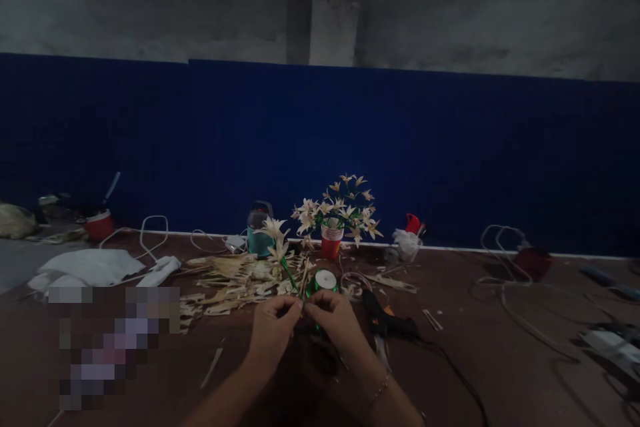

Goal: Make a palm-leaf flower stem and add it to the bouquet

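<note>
My left hand (270, 328) is closed in a pinch around the lower end of a flower stem (289, 276). The stem is wrapped in green and tilts up to the left, with pale, dried-looking petals (276, 233) at its top. My right hand (336, 321) pinches with thumb and forefinger right beside the left fingertips; what lies between them is too small to make out. Just behind my hands stands a roll of shiny green tape (316, 282) with a white core. To the right of my right hand a black glue gun (387, 317) lies on the table.
Behind, a stack of red cups (331, 243) holds several finished pale flowers (340, 210). Dry husk strips (230, 280) spread at left. A teal container (260, 230), a white bag (93, 267), a crumpled plastic bag (407, 244) and cables (525, 327) lie about the brown table.
</note>
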The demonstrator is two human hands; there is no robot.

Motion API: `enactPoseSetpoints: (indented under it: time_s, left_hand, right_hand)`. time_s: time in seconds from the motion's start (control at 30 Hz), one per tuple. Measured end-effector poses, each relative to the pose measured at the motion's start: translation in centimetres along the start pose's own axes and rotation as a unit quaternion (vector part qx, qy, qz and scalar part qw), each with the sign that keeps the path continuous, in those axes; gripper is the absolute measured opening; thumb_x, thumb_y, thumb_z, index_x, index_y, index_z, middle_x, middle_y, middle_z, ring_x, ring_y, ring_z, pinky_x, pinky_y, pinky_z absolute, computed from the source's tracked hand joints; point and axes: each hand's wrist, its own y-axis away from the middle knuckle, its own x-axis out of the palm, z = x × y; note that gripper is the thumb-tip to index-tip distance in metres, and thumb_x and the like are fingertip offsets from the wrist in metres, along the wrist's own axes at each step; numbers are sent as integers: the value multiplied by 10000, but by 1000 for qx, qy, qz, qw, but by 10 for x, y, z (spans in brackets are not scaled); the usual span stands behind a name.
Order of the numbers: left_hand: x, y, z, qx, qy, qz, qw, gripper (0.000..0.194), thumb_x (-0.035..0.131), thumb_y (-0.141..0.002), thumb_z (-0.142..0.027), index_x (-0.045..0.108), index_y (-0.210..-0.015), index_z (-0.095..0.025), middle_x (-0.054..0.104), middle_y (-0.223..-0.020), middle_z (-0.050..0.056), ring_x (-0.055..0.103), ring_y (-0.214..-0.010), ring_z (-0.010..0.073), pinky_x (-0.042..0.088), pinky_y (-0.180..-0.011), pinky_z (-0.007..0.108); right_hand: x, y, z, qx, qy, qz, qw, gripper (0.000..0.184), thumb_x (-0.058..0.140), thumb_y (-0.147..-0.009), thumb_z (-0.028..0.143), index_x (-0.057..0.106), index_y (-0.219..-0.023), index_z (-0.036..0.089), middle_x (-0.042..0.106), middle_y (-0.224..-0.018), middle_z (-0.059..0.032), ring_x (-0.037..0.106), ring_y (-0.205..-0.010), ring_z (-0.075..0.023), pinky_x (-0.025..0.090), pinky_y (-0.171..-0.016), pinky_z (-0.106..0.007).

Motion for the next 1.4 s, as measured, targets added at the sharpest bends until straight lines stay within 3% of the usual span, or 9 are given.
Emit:
enactPoseSetpoints:
  time_s: [0.3,0.43,0.5,0.63,0.83,0.97,1.1,1.27,1.4]
  left_hand:
    - [0,-8,10,-24,-28,75,996,288,564,-674,-377,660,-753,-116,556,-539,-13,424,-393,80,320,-394,194]
    - [-8,-7,0,73,-148,53,985,221,528,-716,-312,655,-798,-150,634,-679,30,536,-514,132,403,-474,227]
    - [-13,-3,-12,188,-240,33,952,166,507,-743,-268,645,-734,-176,643,-750,41,572,-674,162,436,-610,254]
    - [-21,0,-42,361,-419,69,830,186,434,-808,-183,618,-825,-206,625,-855,41,521,-858,185,389,-771,317]
    - [-22,-14,-60,406,-586,229,663,114,470,-785,-169,579,-760,-189,608,-782,38,498,-827,198,338,-774,374]
    - [-24,-21,-48,418,-598,270,628,109,444,-784,-169,552,-768,-175,595,-787,48,509,-768,192,355,-717,346]
    - [-27,-23,-37,394,-571,245,677,140,418,-789,-168,557,-804,-179,595,-793,46,526,-745,186,373,-674,312]
    - [-27,-30,-36,310,-417,93,849,165,440,-783,-192,604,-784,-202,635,-787,28,565,-761,172,396,-691,273]
    - [-20,-33,-35,229,-275,44,933,152,506,-735,-265,639,-744,-191,662,-734,27,584,-697,175,412,-643,257]
  right_hand:
    - [-11,-3,2,-44,112,-16,993,71,539,-606,185,583,-561,154,533,-507,21,453,-496,-109,351,-479,-210]
    - [-18,-5,5,-59,181,-32,981,86,525,-611,168,587,-552,157,531,-495,19,453,-481,-109,343,-464,-207]
    - [-20,-6,5,-64,195,-33,978,96,520,-603,150,588,-536,157,531,-486,18,454,-482,-111,340,-462,-207]
    - [-21,-5,4,-76,208,-13,975,110,519,-590,128,614,-546,161,561,-498,16,473,-502,-118,347,-480,-208]
    - [-18,-2,5,-105,226,26,968,142,495,-569,81,620,-566,149,604,-544,0,510,-543,-132,372,-512,-210]
    - [-18,-3,1,-111,237,46,964,145,497,-585,67,617,-579,148,601,-546,8,509,-551,-127,371,-522,-205]
    - [-18,-1,1,-153,292,19,944,101,537,-661,135,629,-636,170,622,-613,-4,538,-607,-146,390,-573,-232]
    - [-17,10,7,-348,329,-195,856,116,523,-755,188,612,-828,197,609,-852,-66,538,-847,-210,365,-811,-371]
    - [-12,9,7,-314,270,-149,898,128,507,-780,204,612,-851,196,615,-860,-72,550,-836,-202,398,-792,-337]
